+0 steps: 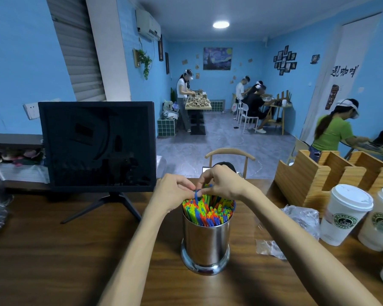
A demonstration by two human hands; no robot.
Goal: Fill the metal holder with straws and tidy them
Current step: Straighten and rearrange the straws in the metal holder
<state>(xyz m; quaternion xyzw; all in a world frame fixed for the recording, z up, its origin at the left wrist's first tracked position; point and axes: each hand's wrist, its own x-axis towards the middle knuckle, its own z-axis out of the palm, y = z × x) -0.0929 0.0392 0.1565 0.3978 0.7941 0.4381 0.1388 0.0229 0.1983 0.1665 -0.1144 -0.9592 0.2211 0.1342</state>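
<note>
Both hands pinching one blue straw (196, 193): left hand (175, 191), right hand (222, 182). Better to push gently down (holder (205, 244) already full), levelling tips.

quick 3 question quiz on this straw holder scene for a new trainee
1. True or false: the metal holder lies on its side.
2. What do both hands pinch? A) a cup lid B) a blue straw C) a plastic wrapper
3. Which side of the holder has the lidded paper cups?

Key:
1. False; it stands upright on the table.
2. B; the left hand and right hand meet at a blue straw above the straws.
3. The right, where the paper cups stand.
</note>
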